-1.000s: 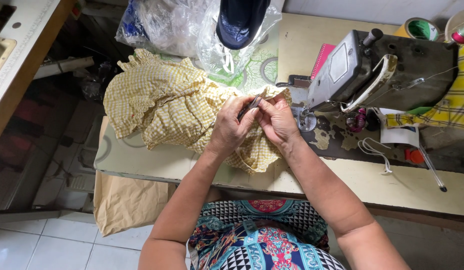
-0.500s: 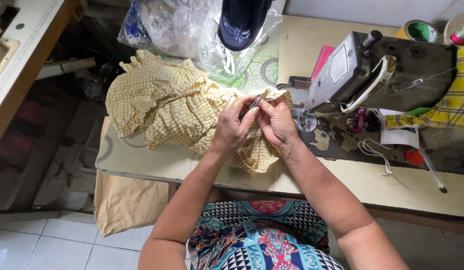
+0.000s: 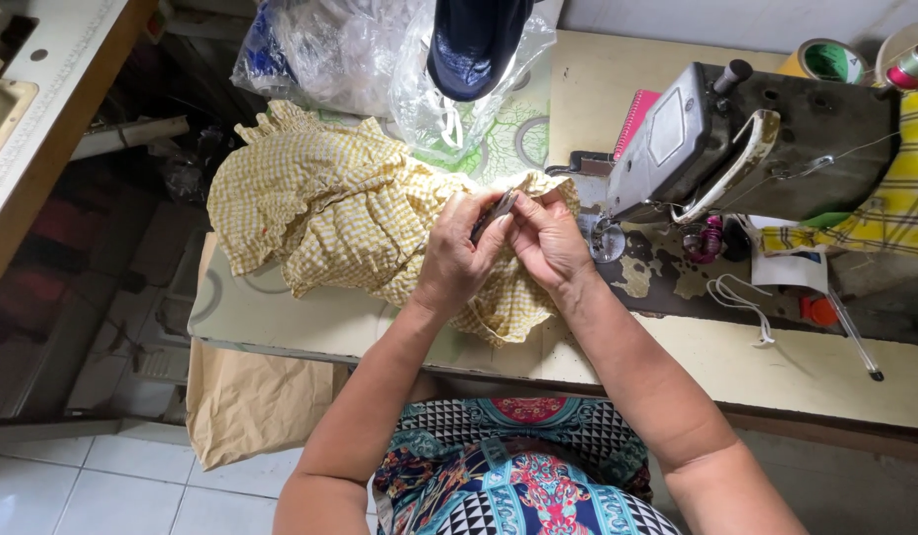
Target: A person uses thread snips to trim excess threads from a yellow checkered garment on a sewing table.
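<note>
The yellow checked garment (image 3: pixel 350 218), seemingly soft, light and floppy, is pinched at its edge by the left hand (image 3: pixel 457 260) and the right hand (image 3: pixel 546 238), whose fingers close together on a small dark tool (image 3: pixel 494 213).

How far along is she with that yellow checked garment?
Done, it seems: the yellow gingham garment already has gathered ruffles and lies off the sewing machine. In hand: the left hand and right hand work a small dark tool at one edge. How much edge remains cannot be told.
</note>
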